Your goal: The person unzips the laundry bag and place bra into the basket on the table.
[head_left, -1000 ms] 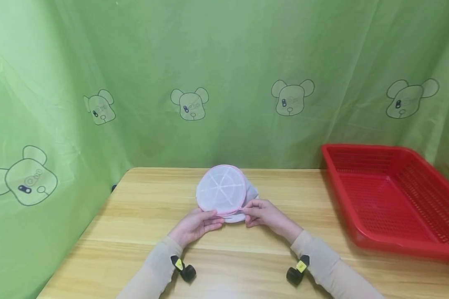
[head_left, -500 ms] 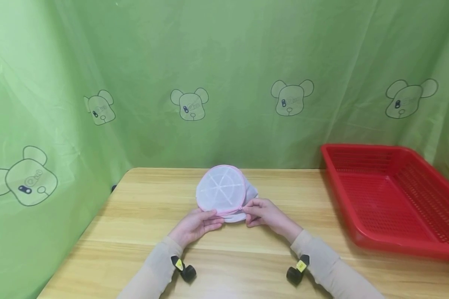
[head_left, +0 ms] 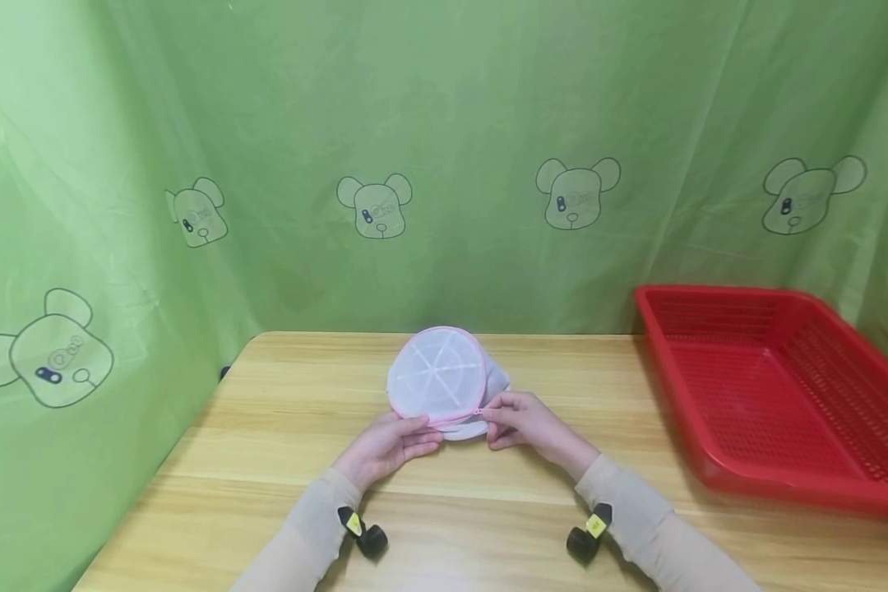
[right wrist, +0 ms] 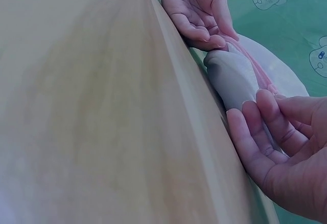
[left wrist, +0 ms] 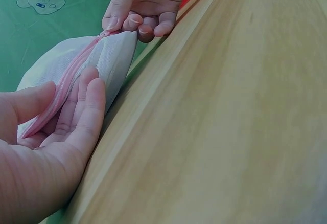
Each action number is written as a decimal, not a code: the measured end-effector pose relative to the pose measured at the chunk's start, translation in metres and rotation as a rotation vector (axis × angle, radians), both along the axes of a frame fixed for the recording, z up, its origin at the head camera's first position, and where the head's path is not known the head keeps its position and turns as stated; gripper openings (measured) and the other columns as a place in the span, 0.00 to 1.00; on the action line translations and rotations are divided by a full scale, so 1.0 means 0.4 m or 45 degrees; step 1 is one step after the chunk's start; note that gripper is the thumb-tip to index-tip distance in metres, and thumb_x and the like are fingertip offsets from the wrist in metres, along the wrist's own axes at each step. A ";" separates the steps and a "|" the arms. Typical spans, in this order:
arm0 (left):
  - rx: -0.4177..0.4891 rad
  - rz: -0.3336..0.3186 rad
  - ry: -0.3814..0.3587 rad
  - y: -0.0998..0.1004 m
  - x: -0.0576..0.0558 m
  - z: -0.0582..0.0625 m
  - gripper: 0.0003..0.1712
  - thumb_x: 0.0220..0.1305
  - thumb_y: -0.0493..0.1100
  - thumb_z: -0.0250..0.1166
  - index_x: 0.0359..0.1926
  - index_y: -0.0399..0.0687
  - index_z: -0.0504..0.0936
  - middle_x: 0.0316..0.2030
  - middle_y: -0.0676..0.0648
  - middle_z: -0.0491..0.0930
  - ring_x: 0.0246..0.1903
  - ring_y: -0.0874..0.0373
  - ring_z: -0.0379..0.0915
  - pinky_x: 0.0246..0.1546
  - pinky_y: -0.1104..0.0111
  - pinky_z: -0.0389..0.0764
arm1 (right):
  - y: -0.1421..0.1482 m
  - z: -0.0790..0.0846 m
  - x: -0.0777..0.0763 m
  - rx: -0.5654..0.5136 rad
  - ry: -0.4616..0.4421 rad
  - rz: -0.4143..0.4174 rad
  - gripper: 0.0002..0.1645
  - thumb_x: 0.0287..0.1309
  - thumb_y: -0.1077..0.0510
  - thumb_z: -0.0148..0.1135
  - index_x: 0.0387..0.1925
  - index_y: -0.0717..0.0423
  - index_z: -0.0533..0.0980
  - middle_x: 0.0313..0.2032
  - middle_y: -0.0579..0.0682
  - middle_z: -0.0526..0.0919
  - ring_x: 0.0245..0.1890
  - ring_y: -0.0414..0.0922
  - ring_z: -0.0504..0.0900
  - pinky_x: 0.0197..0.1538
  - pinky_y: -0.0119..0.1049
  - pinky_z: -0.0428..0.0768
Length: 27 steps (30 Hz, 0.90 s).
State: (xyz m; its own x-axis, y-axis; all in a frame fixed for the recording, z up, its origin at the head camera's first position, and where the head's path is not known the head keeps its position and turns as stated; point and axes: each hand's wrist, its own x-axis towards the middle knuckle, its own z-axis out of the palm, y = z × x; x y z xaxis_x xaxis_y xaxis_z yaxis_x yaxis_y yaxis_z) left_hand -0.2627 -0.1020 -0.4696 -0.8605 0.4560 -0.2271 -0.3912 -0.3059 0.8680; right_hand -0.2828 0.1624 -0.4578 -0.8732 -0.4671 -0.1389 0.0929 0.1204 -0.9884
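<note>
A round whitish-grey mesh laundry bag [head_left: 435, 374] with a pink zipper round its top stands on the table, its lid showing pale spoke-like lines. My left hand [head_left: 383, 448] holds the near left rim, thumb on the zipper edge and fingers against the side below. At the near right rim, my right hand [head_left: 529, 426] pinches the pink zipper pull [head_left: 479, 412] between thumb and forefinger. In the left wrist view the pink zipper [left wrist: 64, 83] curves between both hands. The right wrist view shows the bag's soft grey side [right wrist: 232, 78]. Its inside is hidden.
A red plastic basket [head_left: 718, 469] with slotted walls stands on the right of the wooden table [head_left: 289, 386]. A green curtain [head_left: 459, 99] printed with bear heads hangs behind and along the left. Black wrist cameras are strapped to both sleeves.
Almost nothing differs. Both hands keep their hold on the bag, and the right hand with the zipper pull has shifted only very slightly.
</note>
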 end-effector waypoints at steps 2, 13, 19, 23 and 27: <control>-0.021 0.012 -0.011 0.002 -0.001 0.001 0.17 0.70 0.36 0.55 0.55 0.35 0.64 0.35 0.46 0.86 0.40 0.56 0.84 0.54 0.63 0.85 | 0.001 0.001 0.000 0.000 0.002 -0.001 0.09 0.66 0.58 0.58 0.37 0.61 0.74 0.26 0.48 0.82 0.29 0.44 0.83 0.40 0.40 0.89; -0.033 0.031 -0.039 0.003 -0.001 0.002 0.15 0.71 0.35 0.54 0.54 0.35 0.65 0.35 0.46 0.86 0.40 0.56 0.84 0.53 0.64 0.85 | 0.009 0.001 0.000 0.001 0.000 -0.020 0.11 0.66 0.58 0.58 0.39 0.64 0.73 0.25 0.48 0.81 0.30 0.44 0.84 0.41 0.42 0.89; -0.034 0.029 -0.039 0.003 0.000 0.001 0.17 0.70 0.35 0.54 0.56 0.34 0.64 0.35 0.46 0.85 0.40 0.56 0.84 0.53 0.64 0.85 | 0.011 0.000 -0.003 0.005 -0.005 -0.031 0.11 0.66 0.58 0.57 0.39 0.65 0.73 0.25 0.48 0.81 0.29 0.44 0.83 0.40 0.42 0.89; -0.030 0.031 -0.045 0.002 -0.003 0.000 0.19 0.70 0.35 0.54 0.58 0.34 0.63 0.35 0.46 0.85 0.40 0.56 0.84 0.53 0.64 0.85 | 0.012 -0.002 -0.005 0.006 -0.005 -0.034 0.12 0.66 0.58 0.57 0.40 0.65 0.73 0.25 0.48 0.81 0.29 0.44 0.83 0.41 0.43 0.89; -0.031 0.027 -0.039 0.002 -0.003 0.001 0.19 0.70 0.35 0.54 0.58 0.34 0.62 0.35 0.46 0.85 0.40 0.56 0.84 0.52 0.64 0.85 | 0.012 -0.004 -0.006 -0.001 0.001 -0.036 0.12 0.66 0.58 0.57 0.40 0.66 0.73 0.25 0.48 0.81 0.29 0.44 0.84 0.40 0.43 0.90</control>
State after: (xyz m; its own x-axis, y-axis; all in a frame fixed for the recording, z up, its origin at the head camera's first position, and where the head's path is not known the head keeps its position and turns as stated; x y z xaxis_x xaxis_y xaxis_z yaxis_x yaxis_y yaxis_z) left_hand -0.2641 -0.1011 -0.4694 -0.8626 0.4315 -0.2643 -0.4111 -0.2932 0.8632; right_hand -0.2852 0.1673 -0.4593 -0.8861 -0.4425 -0.1377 0.0954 0.1167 -0.9886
